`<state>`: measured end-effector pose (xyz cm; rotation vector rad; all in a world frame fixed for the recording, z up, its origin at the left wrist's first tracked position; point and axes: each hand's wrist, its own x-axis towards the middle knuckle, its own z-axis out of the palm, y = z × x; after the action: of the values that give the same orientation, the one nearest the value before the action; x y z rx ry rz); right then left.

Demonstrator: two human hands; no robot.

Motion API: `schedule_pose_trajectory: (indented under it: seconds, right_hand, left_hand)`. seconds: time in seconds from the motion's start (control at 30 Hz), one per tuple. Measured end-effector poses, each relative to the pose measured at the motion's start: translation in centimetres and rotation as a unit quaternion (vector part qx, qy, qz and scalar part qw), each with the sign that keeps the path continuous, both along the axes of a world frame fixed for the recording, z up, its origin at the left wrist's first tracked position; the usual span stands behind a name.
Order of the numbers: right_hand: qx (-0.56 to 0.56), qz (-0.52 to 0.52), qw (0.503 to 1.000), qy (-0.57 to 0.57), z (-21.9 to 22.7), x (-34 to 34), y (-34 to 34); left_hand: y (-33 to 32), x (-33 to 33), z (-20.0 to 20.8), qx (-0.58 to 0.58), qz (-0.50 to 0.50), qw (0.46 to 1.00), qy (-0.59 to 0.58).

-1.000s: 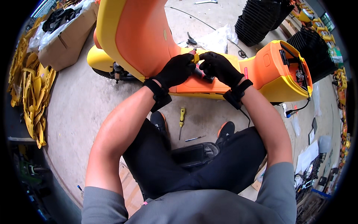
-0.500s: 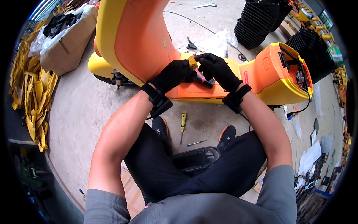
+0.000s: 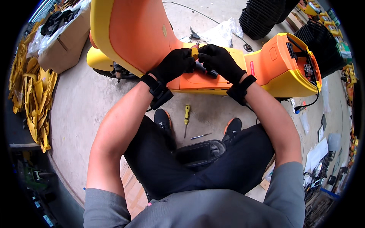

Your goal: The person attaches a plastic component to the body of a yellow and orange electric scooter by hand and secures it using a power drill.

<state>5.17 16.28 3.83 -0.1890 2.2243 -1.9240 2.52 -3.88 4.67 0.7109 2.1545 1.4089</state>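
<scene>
One yellow piece (image 3: 194,52), upper centre: left hand (image 3: 172,64) is gripping it, right hand (image 3: 219,62) can't tell. Slack fingers could be dropping it.

place: workshop | signs: orange-yellow scooter body (image 3: 190,82), piled yellow panels (image 3: 37,108), screwdriver (image 3: 187,115) on concrete floor (image 3: 76,117)

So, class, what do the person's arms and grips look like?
The left grip and right grip wear black gloves. Black wrist straps carry dark boxy units, with a thin dark cable beside each. Short grey sleeves end above the elbows, leaving the forearms bare.
</scene>
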Motion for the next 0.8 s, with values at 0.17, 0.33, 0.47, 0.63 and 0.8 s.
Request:
schedule_pose_trajectory:
  seconds: [0.17,0.33,0.47,0.63,0.8]
  right_hand:
    - [-0.020,0.011,1.000,-0.018,-0.5,-0.3,0.2]
    - [-0.024,-0.025,0.999,-0.041,-0.8,-0.4,0.3]
    - [-0.024,-0.017,0.999,-0.043,-0.2,-0.3,0.2]
    - [-0.051,-0.011,0.997,-0.064,0.5,0.1,0.3]
    - [-0.067,0.001,0.994,-0.082,1.4,0.4,0.2]
  left_hand:
    - [-0.1,-0.1,-0.3,0.026,-0.019,0.999,-0.038]
    - [0.1,-0.1,-0.2,0.035,-0.019,0.998,-0.056]
    - [-0.2,-0.2,-0.6,0.066,0.000,0.992,-0.104]
    - [-0.2,-0.7,-0.9,0.066,0.010,0.992,-0.110]
    - [-0.2,-0.3,-0.5,0.103,0.021,0.984,-0.141]
